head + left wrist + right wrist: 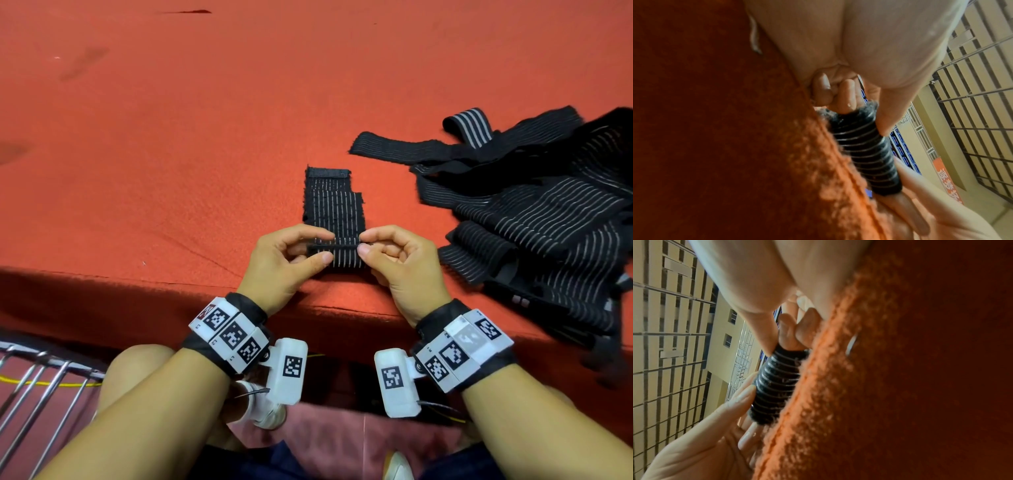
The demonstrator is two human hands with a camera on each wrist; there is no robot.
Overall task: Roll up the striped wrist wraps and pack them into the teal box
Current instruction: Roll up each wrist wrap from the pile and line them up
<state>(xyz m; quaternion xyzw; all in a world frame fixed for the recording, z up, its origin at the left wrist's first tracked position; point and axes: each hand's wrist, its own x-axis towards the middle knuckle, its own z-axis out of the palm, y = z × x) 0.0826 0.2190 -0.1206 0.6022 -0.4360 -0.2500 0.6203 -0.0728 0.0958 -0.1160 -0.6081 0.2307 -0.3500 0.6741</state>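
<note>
Both hands, left hand and right hand, pinch the wrist wrap, starting its roll. Next, I judge: roll toward 12 o'clock, tight. No teal box shows.

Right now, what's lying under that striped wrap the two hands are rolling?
Under the striped wrap there is only the red felt table cover. Both hands pinch its rolled near end. Whatever sits directly beneath the flat part is covered by the wrap itself.
</note>
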